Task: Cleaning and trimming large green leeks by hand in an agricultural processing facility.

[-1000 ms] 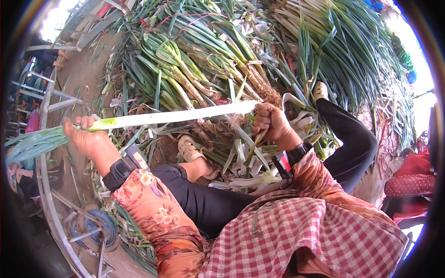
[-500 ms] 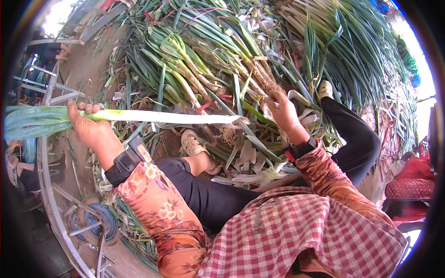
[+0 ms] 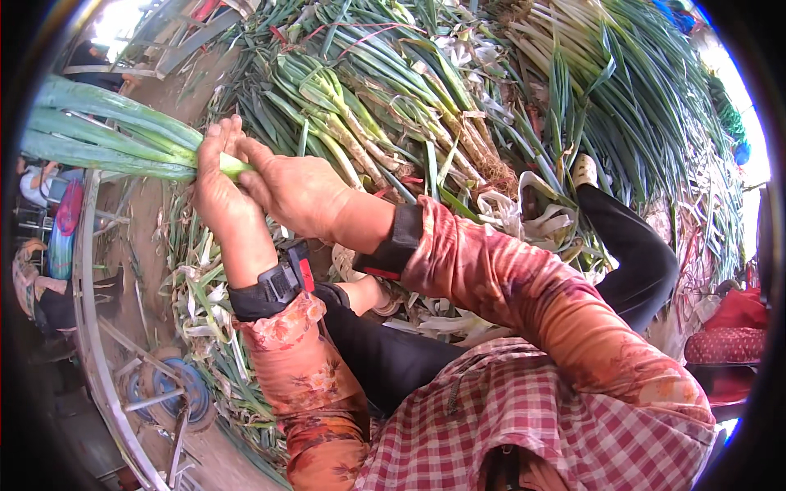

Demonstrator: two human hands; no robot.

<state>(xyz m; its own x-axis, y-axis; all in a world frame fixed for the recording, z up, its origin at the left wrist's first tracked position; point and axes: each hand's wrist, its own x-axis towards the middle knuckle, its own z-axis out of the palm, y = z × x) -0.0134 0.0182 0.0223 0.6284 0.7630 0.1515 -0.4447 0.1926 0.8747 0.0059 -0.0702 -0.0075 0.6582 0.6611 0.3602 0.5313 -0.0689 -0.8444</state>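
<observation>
My left hand [image 3: 225,188] holds a large green onion [image 3: 106,135] where its leaves meet the stem. The long blue-green leaves stretch out to the left. My right hand [image 3: 299,192] is closed against the same onion just beside the left hand, its fingers bent round the pale green stem. The white shank and the roots do not show; the hands cover that part. Past the hands lies a heap of untrimmed green onions [image 3: 368,155] with brown, dry outer skins and roots.
A big bundle of green onions [image 3: 630,106] lies at the far right. Peeled skins and leaf scraps [image 3: 205,319] litter the ground round my legs. To the left stands a metal cart frame [image 3: 90,344] with a blue wheel [image 3: 176,389]. A red cushioned seat [image 3: 725,335] is at the right.
My right hand has crossed over to the left and met my left hand on the onion. The onion has tilted, its leaves now higher, and its white shank has gone from sight.
</observation>
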